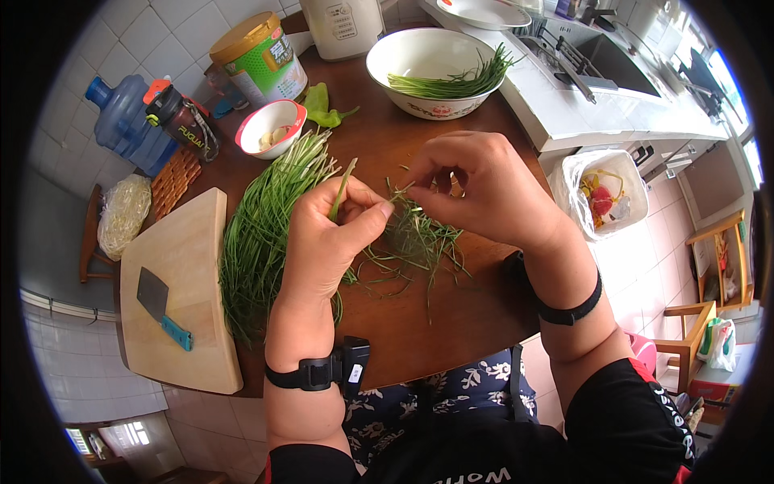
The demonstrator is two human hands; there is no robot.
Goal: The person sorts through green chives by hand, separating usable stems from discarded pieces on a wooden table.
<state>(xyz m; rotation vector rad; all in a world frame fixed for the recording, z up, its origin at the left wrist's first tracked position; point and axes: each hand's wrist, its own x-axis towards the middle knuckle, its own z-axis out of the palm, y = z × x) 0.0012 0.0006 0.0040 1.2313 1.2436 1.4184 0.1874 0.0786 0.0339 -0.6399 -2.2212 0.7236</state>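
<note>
My left hand (336, 227) is curled around a chive stalk (343, 189) whose pale end sticks up past the fingers. Thumb and forefinger of my right hand (493, 184) pinch a thin strand (401, 192) that runs across to the left fingertips. Below the hands lies a loose heap of withered bits and trimmings (426, 239) on the brown wooden table (387, 330). A large pile of chives (260, 224) lies left of my left hand, pale ends away from me. More chives (444, 86) rest in a white enamel basin (417, 48) at the back.
A cutting board (193, 260) at the left holds a cleaver (158, 296) with a blue handle. Behind the pile stand a small red-rimmed bowl (272, 130) of garlic, green peppers (325, 107), a tin (260, 60) and a bottle (181, 121). A lined bin (568, 181) stands right.
</note>
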